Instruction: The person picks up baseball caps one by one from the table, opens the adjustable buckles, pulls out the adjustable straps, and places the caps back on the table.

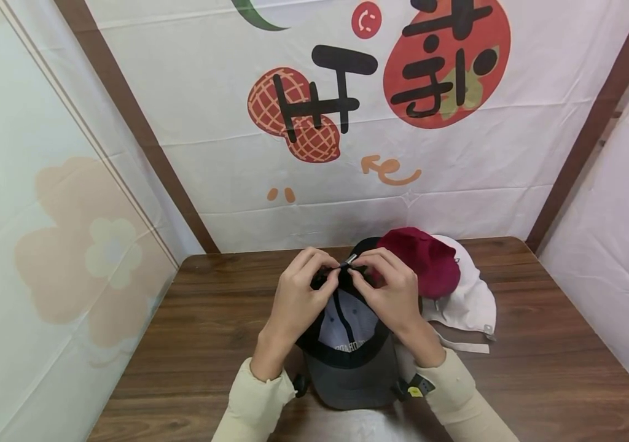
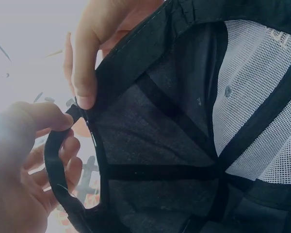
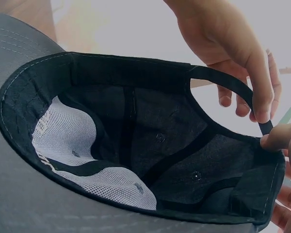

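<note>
A dark baseball cap [image 1: 350, 390] lies with its grey brim toward me and its inside showing, white mesh at the front panels. My left hand [image 1: 298, 298] pinches the narrow black back strap [image 2: 53, 160] between thumb and fingers; the strap bows out in a loop from the cap. Close beside it, my right hand [image 1: 394, 291] pinches the cap's back edge where the strap meets it. A small metal buckle [image 1: 351, 259] shows between the fingertips in the head view. The fingers partly hide the strap's end.
A burgundy cap [image 1: 422, 264] rests over a white cap [image 1: 472, 304] to the right, whose loose white strap [image 1: 466, 347] trails on the brown wooden table [image 1: 209, 344]. Printed cloth walls [image 1: 226, 172] stand behind and at both sides.
</note>
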`<state>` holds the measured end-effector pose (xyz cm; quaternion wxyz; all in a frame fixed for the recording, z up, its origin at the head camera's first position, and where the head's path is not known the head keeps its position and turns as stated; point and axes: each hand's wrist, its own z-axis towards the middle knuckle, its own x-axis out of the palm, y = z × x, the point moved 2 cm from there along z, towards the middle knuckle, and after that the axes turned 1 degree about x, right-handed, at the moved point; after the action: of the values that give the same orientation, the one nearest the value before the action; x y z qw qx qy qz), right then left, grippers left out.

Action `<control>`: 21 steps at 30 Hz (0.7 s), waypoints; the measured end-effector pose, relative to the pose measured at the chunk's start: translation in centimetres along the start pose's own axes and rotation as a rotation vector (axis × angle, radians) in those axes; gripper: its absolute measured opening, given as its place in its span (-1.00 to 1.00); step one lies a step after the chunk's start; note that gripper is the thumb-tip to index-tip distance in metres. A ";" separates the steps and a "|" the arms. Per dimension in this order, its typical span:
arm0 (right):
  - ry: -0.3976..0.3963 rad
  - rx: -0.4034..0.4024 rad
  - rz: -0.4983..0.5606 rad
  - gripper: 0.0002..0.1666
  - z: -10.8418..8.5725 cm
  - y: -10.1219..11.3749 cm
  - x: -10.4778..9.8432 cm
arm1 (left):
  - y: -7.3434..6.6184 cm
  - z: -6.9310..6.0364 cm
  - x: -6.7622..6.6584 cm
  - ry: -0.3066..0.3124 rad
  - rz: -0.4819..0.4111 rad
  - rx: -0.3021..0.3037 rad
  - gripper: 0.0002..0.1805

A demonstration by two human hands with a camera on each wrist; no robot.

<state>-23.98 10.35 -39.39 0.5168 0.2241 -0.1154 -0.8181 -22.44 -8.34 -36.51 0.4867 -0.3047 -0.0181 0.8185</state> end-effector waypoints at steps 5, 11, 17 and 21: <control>0.007 -0.006 -0.034 -0.86 0.0 0.2 0.1 | 0.1 -0.1 -0.3 -0.013 0.007 0.007 -0.89; 0.007 -0.017 -0.055 -0.84 0.0 0.5 0.0 | 0.3 -0.4 -0.5 -0.011 0.001 0.000 -0.92; 0.001 -0.004 -0.072 -0.86 -0.2 0.5 -0.1 | 0.3 -0.6 -0.7 -0.014 -0.003 0.002 -0.91; 0.002 0.001 -0.067 -0.87 -0.4 0.4 -0.1 | 0.3 -0.7 -0.8 -0.013 -0.008 0.010 -0.89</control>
<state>-23.47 10.26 -39.56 0.4890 0.2289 -0.1079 -0.8348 -22.02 -9.37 -36.83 0.4914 -0.2967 -0.0183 0.8186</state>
